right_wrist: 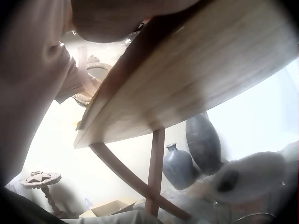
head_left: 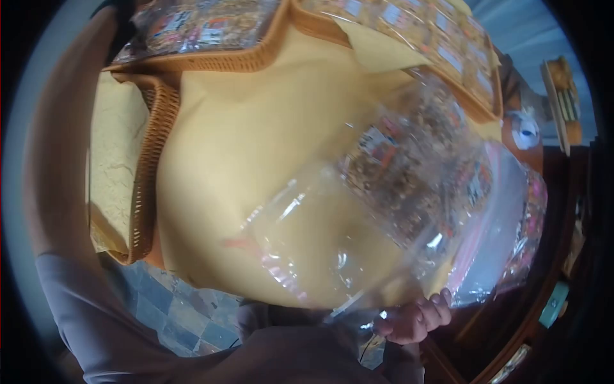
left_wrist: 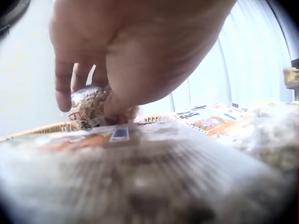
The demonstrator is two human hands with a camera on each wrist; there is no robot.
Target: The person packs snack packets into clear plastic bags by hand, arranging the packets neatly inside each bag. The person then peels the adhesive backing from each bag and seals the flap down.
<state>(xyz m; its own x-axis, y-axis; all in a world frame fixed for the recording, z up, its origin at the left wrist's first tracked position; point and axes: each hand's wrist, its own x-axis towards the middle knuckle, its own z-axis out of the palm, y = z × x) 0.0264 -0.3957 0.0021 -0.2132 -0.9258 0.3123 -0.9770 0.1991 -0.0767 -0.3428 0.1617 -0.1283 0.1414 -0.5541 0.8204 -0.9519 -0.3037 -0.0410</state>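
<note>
My left hand reaches down into the far left wicker basket, its thumb and fingers round a clear snack packet with a printed label. Labelled snack packets fill that basket. At the table's near edge my right hand grips the edge of a large clear plastic bag. Inside the bag, toward its far right end, lie several labelled packets of brown, crumbly snack. In the right wrist view, the table's underside takes up much of the picture and the fingers are hidden.
A wicker basket lined with yellow cloth stands at the left. Another basket of packets stands at the far right. Beside the large bag is a pink-edged plastic bag. Yellow cloth covers the table.
</note>
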